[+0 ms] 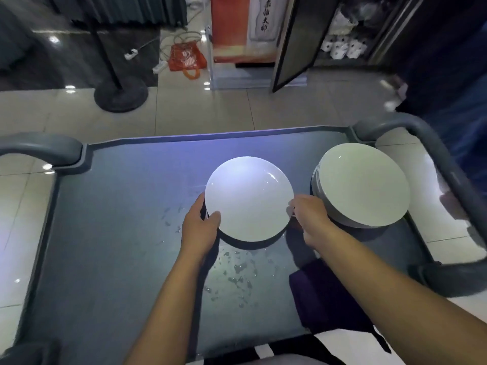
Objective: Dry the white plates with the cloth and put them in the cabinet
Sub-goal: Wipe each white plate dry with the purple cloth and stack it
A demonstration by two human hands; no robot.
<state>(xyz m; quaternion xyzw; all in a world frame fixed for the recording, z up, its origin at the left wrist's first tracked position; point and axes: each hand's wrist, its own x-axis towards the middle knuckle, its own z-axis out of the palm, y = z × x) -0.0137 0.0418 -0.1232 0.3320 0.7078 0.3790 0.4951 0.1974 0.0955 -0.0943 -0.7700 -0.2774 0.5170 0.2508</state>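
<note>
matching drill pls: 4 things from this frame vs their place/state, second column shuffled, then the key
Things:
1. single white plate
2. stack of white plates
3. dark cloth
4. orange bag

Place or state:
A. on the floor beyond the cart
B. held at its edges by the left hand and right hand
C. lying on the cart top, under the right forearm
D. standing untouched at the cart's right side

Pairs: 1-B, 2-D, 3-C, 4-A

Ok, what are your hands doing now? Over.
Both hands gripping one white plate. Stack waiting right. Cloth on wet cart.
</note>
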